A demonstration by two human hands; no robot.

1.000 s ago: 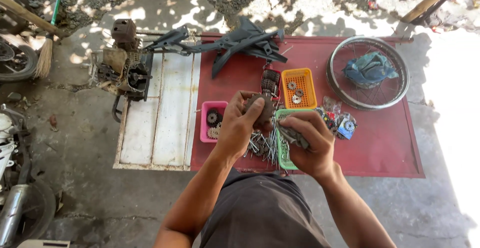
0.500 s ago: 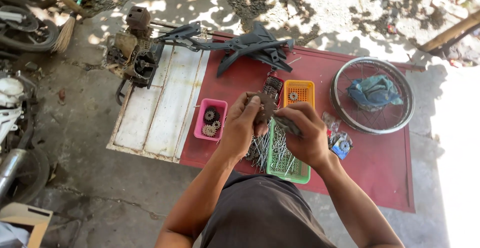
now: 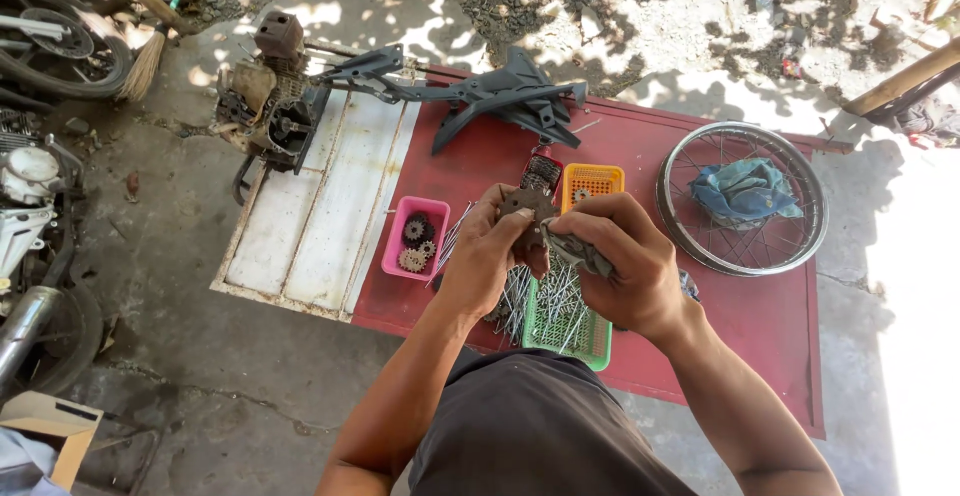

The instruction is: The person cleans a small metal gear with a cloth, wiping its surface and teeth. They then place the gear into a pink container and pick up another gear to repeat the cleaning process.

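both bare forearms reach forward from the bottom of the view and converge at the centre. the left hand (image 3: pixel 483 261) is cupped, fingers curled round toward the right, thumb on top. the right hand (image 3: pixel 622 268) is closed in a loose fist, knuckles up, wrist bent slightly inward. the fingertips of both hands meet, nearly touching

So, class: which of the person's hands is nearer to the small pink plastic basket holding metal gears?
Left. The left hand sits just right of the pink basket, gripping a dark metal part. The right hand lies farther right, above the green basket.
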